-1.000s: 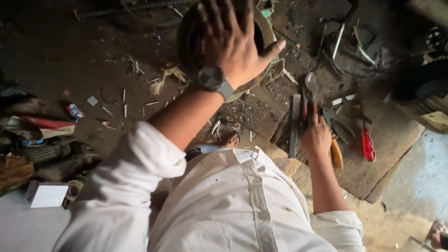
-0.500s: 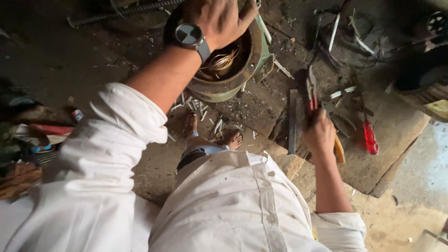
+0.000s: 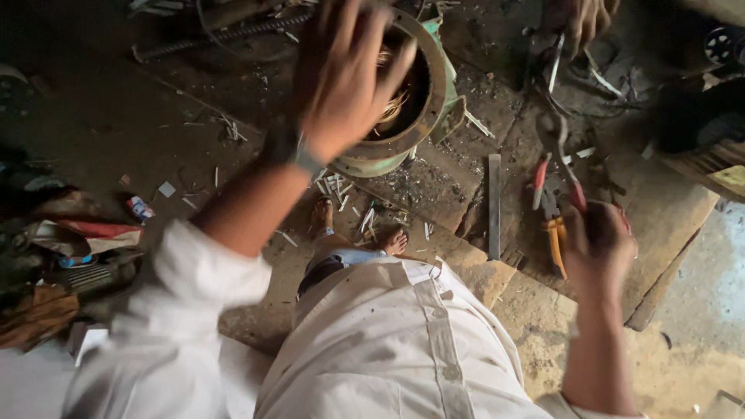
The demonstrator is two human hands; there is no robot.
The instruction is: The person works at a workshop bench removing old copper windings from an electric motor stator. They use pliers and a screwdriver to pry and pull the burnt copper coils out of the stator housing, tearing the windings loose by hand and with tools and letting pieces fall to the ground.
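Note:
My left hand [image 3: 341, 77] is spread open, fingers apart, over the rim of a round green motor housing [image 3: 434, 93] with copper windings [image 3: 392, 105] inside. It is blurred, so I cannot tell whether it touches the rim. A watch sits on that wrist. My right hand [image 3: 599, 244], also blurred, is closed on the red handles of a pair of pliers [image 3: 573, 182] whose metal jaws point away from me over a wooden board [image 3: 667, 217]. A second pair of pliers with red and orange handles [image 3: 549, 221] lies just left of that hand.
A flat metal bar [image 3: 494, 206] lies on the board. Another person's hand [image 3: 582, 23] works among wires and metal strips at the top right. A threaded rod [image 3: 225, 35] lies at the top left, rags and scrap [image 3: 70, 256] at the left. My bare feet [image 3: 392, 242] stand below the housing.
My left hand has come back from the housing's far side and spread over its rim. My right hand has stayed at the tools on the board, now closed on the red-handled pliers.

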